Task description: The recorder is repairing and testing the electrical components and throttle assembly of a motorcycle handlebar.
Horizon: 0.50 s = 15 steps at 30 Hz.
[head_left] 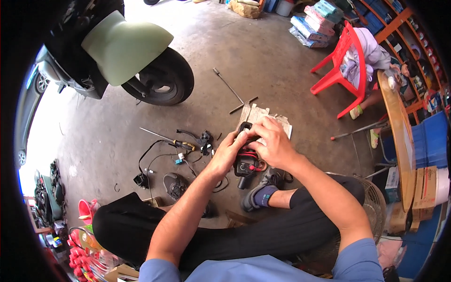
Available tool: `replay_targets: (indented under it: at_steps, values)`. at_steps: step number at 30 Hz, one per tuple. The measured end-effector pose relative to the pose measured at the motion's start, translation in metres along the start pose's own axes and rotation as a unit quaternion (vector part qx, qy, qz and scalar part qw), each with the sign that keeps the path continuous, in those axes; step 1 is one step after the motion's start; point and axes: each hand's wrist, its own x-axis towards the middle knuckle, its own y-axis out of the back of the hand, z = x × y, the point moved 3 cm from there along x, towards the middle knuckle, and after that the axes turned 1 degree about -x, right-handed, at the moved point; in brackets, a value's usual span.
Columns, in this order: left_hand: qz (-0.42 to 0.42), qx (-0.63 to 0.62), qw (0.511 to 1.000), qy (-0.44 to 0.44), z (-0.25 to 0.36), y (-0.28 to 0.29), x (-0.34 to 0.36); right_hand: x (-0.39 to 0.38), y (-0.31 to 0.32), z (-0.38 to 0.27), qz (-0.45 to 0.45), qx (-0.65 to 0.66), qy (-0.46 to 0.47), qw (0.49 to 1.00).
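Lying near left hand (229, 151), right hand (272, 141): screwdriver (182, 144), T-wrench (229, 86), cardboard (258, 113); grip holding black part (244, 126).

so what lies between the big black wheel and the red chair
In the head view, a T-handled tool lies on the floor between wheel and chair.

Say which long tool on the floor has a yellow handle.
The screwdriver, left of the left hand; the T-handle wrench farther off has a dark crossbar.

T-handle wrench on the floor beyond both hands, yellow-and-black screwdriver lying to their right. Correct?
Not quite: the head view shows the screwdriver left of the left hand and right hand. The T-handle wrench is beyond them, as stated.
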Motion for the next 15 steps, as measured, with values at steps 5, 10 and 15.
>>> replay_targets:
  at_steps: [5,10,15]
  values:
    - [0.124,-0.071,0.989,0.046,-0.057,0.018,0.021,-0.013,-0.05,0.027,0.112,-0.053,0.008,0.992]
    - [0.255,0.162,0.952,0.044,-0.088,0.04,0.031,-0.015,-0.11,0.074,0.053,0.331,-0.343,0.877]
    - [0.199,0.263,0.937,-0.118,-0.082,-0.016,0.034,-0.018,-0.129,0.101,-0.046,0.488,-0.446,0.749]
